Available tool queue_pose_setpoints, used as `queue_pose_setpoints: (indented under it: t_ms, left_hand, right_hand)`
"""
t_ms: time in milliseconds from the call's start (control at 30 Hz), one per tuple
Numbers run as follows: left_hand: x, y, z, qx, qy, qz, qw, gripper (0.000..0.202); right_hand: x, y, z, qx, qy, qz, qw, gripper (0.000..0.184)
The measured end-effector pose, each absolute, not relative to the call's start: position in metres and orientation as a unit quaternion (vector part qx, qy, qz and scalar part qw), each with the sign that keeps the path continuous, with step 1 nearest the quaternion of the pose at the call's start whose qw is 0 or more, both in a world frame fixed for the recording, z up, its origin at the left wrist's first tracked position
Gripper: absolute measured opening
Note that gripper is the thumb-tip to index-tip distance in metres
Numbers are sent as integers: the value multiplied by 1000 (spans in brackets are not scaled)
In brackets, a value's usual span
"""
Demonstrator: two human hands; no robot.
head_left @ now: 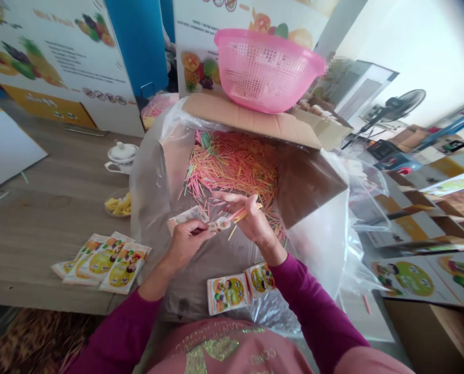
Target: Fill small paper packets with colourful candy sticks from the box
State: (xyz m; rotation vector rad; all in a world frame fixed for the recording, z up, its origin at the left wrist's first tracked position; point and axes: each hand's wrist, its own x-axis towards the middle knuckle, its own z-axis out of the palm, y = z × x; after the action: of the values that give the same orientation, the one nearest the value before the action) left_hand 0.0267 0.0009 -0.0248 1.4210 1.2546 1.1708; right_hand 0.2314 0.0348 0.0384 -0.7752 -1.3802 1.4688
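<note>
My right hand [253,221] pinches a thin bunch of orange sticks [247,212] between thumb and fingertips, their long axis slanting up and to the right, with the lower ends pointing toward a curled white paper scrap [221,224]. My left hand [187,244] has its fingers closed narrowly on a paper packet [187,218] and lies farther from the bunch than my right. Just past both hands, a heap of pink and yellow sticks [232,166] fills a plastic-lined carton [305,182].
</note>
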Motion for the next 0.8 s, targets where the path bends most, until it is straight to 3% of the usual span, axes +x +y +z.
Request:
queue_pose_setpoints:
  t_ms: [200, 333, 800]
  left_hand:
    - [31, -8, -23, 520, 484, 479, 516, 28]
    - [32, -11, -27, 503, 460, 494, 540, 34]
    - [36, -4, -43, 518, 496, 471, 513, 18]
  right_hand:
    - [225, 29, 39, -303, -667, 541, 413, 71]
    - [220, 27, 31, -311, -674, 561, 366, 66]
    - [207, 23, 6, -352, -435, 616, 555, 66]
